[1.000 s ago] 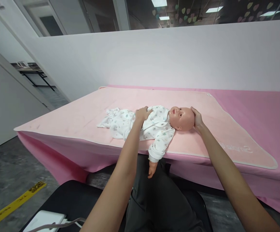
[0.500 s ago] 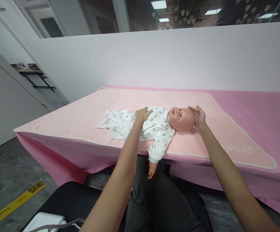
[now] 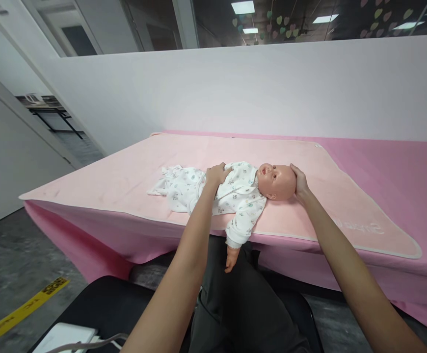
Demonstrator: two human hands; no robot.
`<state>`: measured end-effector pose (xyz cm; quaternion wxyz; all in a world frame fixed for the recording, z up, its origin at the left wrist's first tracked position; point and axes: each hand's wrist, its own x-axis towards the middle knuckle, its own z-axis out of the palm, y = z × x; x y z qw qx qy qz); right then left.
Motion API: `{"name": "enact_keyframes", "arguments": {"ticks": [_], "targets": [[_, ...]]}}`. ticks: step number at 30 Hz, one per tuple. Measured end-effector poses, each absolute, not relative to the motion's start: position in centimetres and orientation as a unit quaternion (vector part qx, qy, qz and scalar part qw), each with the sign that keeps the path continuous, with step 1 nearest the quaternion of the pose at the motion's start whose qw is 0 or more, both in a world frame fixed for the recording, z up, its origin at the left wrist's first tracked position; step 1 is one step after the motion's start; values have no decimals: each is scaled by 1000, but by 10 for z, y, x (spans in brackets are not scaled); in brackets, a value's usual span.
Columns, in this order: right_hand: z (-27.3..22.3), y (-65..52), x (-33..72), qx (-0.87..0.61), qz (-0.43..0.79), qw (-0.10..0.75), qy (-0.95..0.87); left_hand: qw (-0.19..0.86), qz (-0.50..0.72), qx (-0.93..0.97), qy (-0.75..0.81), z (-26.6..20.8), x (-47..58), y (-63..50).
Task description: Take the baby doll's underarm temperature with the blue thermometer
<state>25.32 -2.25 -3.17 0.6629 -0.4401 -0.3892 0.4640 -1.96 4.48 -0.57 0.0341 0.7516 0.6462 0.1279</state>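
Back in at 3 o'clock of a dial centred on the doll's waist, the right hand [image 3: 301,181] had settled against the crown, where half a second earlier its fingers were raised and spread; the left hand [image 3: 218,174] had not shifted. The baby doll [image 3: 241,181] lay on its back near the edge of the pale pink mat [image 3: 118,181], bald head [image 3: 278,182] toward 3 o'clock, feet toward 9. The right hand was open and cupped, not clenched. The left hand was draped over the waist; its fingertips were hidden, so whether it gripped the cloth could not be told.

Its near arm [image 3: 245,220] seemed the chief risk: it hung past the table edge near 6 o'clock, where a knee or forearm could catch it and pull the doll around or off. A hard push from 3 o'clock might have twisted the neck, and a heavy left hand might have bunched the printed sleepsuit. Between 7 and 8 o'clock, the cable [image 3: 99,341] passed close to the left forearm and could snag.
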Motion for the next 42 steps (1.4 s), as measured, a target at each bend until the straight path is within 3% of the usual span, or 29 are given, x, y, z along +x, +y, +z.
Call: {"name": "enact_keyframes", "arguments": {"ticks": [24,32,42], "targets": [[-20,-26,270,-424,427,742,-296,35,129,750,647,-6,-20,45],[-27,-27,248,-444,475,661,-375,38,130,749,648,-6,-20,45],[-24,-30,246,-435,493,656,-370,24,121,750,650,-6,-20,45]]}}
